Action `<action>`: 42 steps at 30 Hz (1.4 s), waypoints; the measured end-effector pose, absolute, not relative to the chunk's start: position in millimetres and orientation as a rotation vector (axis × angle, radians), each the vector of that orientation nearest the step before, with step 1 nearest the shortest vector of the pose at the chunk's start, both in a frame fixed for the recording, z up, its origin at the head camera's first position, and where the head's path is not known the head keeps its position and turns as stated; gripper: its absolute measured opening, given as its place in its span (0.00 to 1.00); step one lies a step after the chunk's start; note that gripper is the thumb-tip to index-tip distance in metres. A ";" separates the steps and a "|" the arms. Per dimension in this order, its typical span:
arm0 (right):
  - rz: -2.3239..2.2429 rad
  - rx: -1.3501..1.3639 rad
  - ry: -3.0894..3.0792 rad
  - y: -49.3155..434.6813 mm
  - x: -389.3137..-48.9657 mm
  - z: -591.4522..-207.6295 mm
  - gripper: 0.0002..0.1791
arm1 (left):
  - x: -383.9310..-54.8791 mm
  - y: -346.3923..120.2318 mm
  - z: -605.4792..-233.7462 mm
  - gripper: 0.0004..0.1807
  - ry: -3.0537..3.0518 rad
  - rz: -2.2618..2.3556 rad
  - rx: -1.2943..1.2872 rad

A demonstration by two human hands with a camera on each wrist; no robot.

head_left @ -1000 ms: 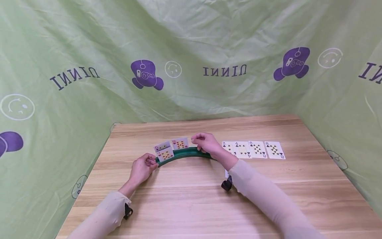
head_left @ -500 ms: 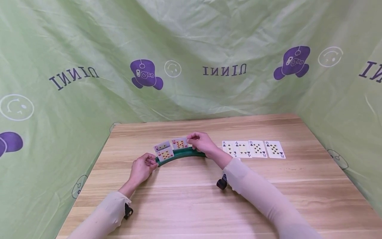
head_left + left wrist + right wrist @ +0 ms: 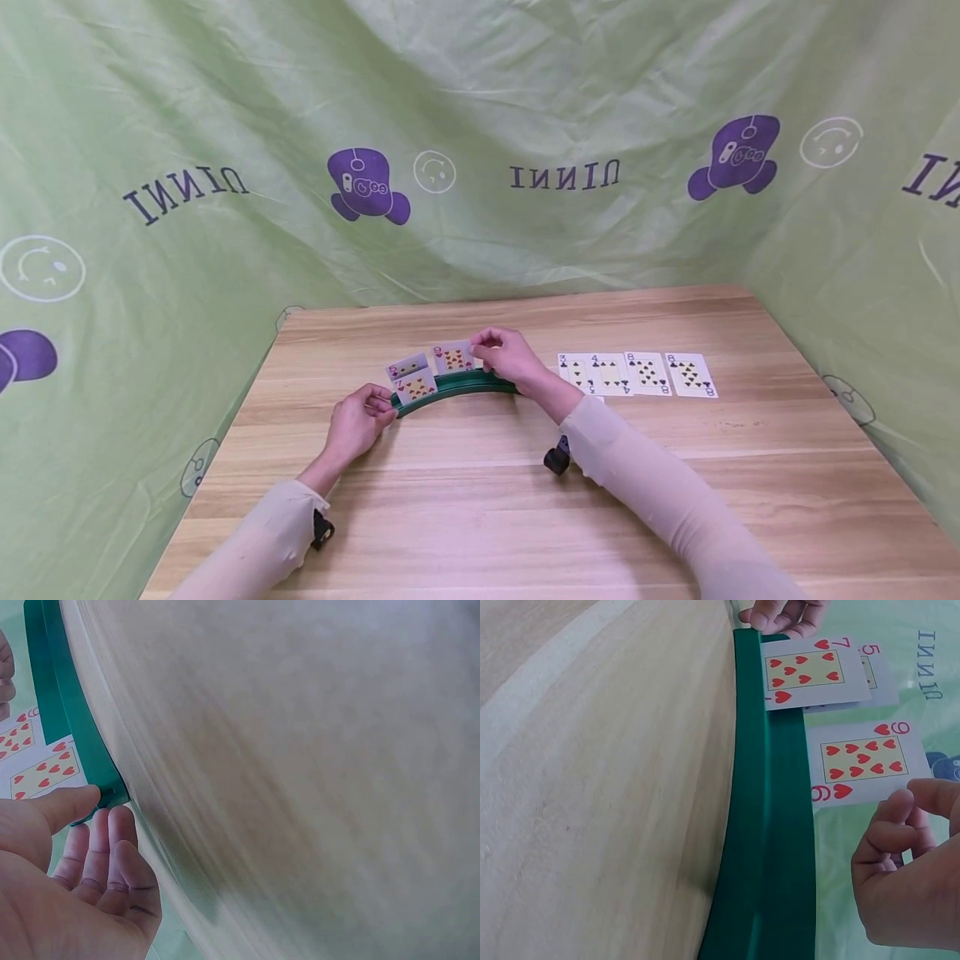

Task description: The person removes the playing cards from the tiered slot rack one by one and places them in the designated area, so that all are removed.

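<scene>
A curved green card holder (image 3: pixel 471 383) stands on the table. At its left end my left hand (image 3: pixel 356 422) pinches it, thumb on top and fingers beneath, as the left wrist view shows. In the holder's front slot stands a seven of hearts (image 3: pixel 806 671), with a five (image 3: pixel 885 686) partly hidden behind it. To their right is a nine of hearts (image 3: pixel 862 759) at the back slot. My right hand (image 3: pixel 513 364) pinches the nine's upper right corner between thumb and index finger. The lower right part of the holder is covered by my right hand and wrist.
Face-up black-suited cards lie in a row right of the holder: a three (image 3: pixel 573 373), a four (image 3: pixel 610 375) and two eights (image 3: pixel 648 374). Part of another white card shows beside my right sleeve (image 3: pixel 637 475). A green printed cloth (image 3: pixel 480 242) surrounds the table (image 3: pixel 465 517).
My right hand has moved left onto the nine of hearts and taken hold of its corner. The nine has risen slightly. My left hand has stayed at the card holder's end.
</scene>
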State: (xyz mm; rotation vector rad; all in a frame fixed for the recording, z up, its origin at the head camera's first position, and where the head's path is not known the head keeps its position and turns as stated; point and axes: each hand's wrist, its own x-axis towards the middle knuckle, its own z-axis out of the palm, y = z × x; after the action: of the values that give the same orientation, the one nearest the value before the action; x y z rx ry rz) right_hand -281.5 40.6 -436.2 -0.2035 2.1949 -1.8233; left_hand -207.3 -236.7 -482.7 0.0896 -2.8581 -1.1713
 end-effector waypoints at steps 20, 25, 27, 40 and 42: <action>-1.821 -0.160 2.228 63.6 -276.3 -425.5 0.09 | -208.4 -237.6 -481.7 0.14 -2.852 -1.154 0.086; -1.816 -0.156 2.229 70.9 -273.3 -425.0 0.10 | -207.5 -237.3 -481.4 0.14 -2.854 -1.149 0.083; -1.820 -0.154 2.224 74.1 -272.2 -424.9 0.10 | -207.1 -236.6 -481.3 0.14 -2.853 -1.145 0.079; -1.815 -0.113 2.219 97.2 -267.3 -428.5 0.12 | -207.2 -236.0 -482.0 0.15 -2.856 -1.130 0.064; -1.810 -0.111 2.222 100.6 -266.2 -428.9 0.12 | -207.3 -236.2 -482.0 0.15 -2.858 -1.129 0.065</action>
State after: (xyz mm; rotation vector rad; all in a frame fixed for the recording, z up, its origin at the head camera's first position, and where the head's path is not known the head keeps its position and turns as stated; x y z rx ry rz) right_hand -266.2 100.6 -428.9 -0.1109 2.2223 -1.8097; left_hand -207.3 -236.2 -482.0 0.0647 -2.8582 -1.1293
